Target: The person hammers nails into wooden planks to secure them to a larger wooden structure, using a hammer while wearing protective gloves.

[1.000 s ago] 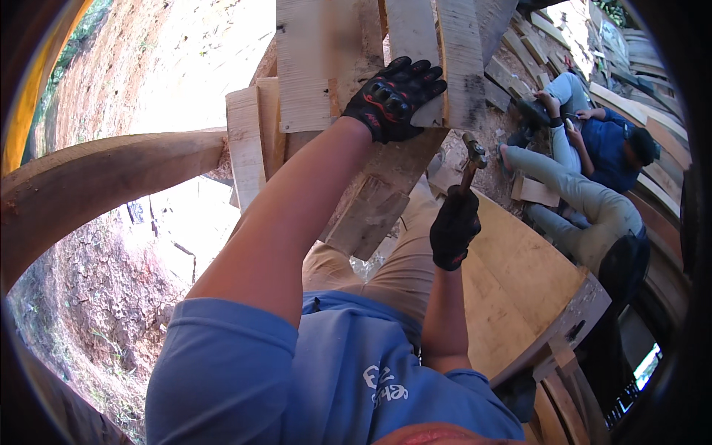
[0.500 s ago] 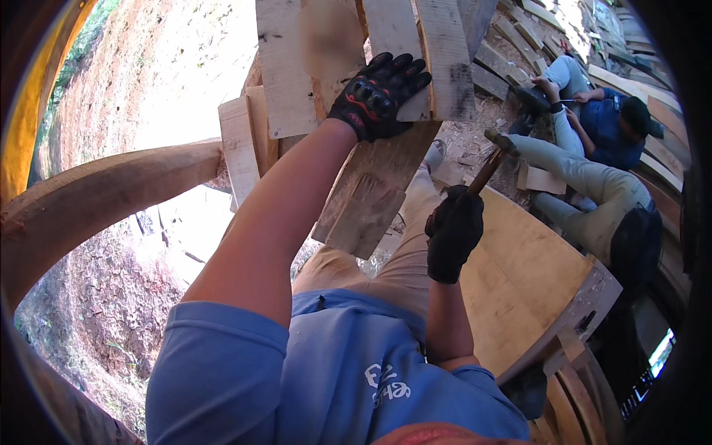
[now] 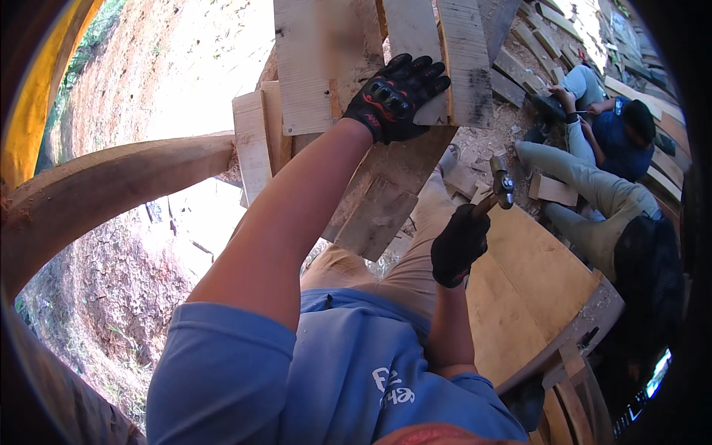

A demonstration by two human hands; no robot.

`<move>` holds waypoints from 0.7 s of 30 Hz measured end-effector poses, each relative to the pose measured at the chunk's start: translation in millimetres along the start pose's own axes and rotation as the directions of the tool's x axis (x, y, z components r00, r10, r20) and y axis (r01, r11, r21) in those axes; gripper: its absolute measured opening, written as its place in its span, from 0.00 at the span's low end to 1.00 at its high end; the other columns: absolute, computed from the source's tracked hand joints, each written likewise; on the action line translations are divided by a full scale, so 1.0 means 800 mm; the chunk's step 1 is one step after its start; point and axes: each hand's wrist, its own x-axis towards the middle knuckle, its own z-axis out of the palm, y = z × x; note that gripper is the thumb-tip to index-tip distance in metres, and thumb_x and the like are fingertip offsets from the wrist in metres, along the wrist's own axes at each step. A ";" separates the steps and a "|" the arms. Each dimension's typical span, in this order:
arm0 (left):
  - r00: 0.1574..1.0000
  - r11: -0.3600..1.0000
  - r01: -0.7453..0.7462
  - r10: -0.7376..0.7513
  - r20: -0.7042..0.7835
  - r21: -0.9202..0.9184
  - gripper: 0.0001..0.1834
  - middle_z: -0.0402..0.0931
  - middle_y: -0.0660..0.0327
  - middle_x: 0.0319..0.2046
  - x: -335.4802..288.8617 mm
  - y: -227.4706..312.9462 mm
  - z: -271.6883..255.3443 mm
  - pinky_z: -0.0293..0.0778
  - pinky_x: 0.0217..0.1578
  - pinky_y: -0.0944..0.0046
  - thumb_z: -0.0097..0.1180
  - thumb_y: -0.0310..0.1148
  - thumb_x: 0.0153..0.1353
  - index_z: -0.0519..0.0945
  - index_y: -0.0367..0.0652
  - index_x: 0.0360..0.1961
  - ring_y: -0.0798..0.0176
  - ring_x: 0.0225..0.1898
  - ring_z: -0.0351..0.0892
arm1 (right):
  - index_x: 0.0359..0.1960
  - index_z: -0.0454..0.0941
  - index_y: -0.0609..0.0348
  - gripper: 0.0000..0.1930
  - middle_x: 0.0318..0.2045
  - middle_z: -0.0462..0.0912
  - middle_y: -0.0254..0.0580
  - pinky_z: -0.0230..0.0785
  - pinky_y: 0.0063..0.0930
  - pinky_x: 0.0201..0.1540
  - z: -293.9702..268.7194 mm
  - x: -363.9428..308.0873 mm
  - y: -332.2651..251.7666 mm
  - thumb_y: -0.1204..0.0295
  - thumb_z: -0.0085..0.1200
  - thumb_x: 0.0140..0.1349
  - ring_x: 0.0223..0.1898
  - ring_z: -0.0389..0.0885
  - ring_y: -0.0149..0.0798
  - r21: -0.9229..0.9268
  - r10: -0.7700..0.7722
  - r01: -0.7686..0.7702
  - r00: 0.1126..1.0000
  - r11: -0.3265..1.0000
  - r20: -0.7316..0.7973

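Note:
My left hand [image 3: 397,100], in a black glove with red trim and hard knuckle guards, lies flat with fingers spread on pale wooden boards [image 3: 411,33]. The boards run side by side with narrow gaps; one bears dark stains near its end. My right hand [image 3: 458,248], also in a black glove, is closed round the wooden handle of a hammer [image 3: 503,184]. The metal head points up and away, clear of the boards. Below the boards a sloping wooden plank [image 3: 374,219] stands between my left arm and my leg.
A curved timber beam [image 3: 126,165] comes in from the left, with a yellow post [image 3: 30,111] beyond. To the right stands a broad plywood panel [image 3: 534,289]. Past it a co-worker in a dark blue shirt [image 3: 627,144] and another person's legs [image 3: 593,167] are among scrap wood.
The hammer has swung round in my right hand, so its metal head now shows plainly. My left hand stays pressed on the boards, while the whole view has shifted slightly.

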 end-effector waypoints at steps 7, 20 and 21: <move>0.999 1.000 0.020 -0.020 0.041 0.019 0.52 0.62 0.57 0.82 0.002 0.005 -0.008 0.51 0.84 0.44 0.75 0.57 0.59 0.67 0.54 0.81 0.50 0.83 0.59 | 0.47 0.79 0.60 0.05 0.32 0.82 0.49 0.74 0.46 0.31 0.009 0.010 -0.014 0.76 0.51 0.77 0.31 0.85 0.54 -0.074 -0.215 0.215 0.977 0.974 0.017; 1.000 1.000 0.011 -0.011 -0.017 -0.016 0.52 0.62 0.58 0.82 -0.002 0.000 -0.001 0.51 0.84 0.43 0.75 0.56 0.58 0.67 0.56 0.82 0.51 0.84 0.57 | 0.54 0.78 0.61 0.12 0.37 0.82 0.50 0.75 0.51 0.34 0.015 0.003 -0.010 0.65 0.50 0.82 0.36 0.86 0.59 -0.201 -0.171 0.141 0.975 0.969 -0.141; 1.000 1.000 0.012 -0.012 -0.009 -0.019 0.53 0.62 0.57 0.82 -0.001 0.001 -0.003 0.51 0.84 0.43 0.75 0.55 0.58 0.67 0.56 0.82 0.50 0.84 0.57 | 0.52 0.78 0.59 0.10 0.38 0.82 0.49 0.75 0.51 0.34 0.030 0.005 0.001 0.66 0.50 0.81 0.36 0.86 0.59 -0.150 -0.123 0.107 0.987 0.983 -0.102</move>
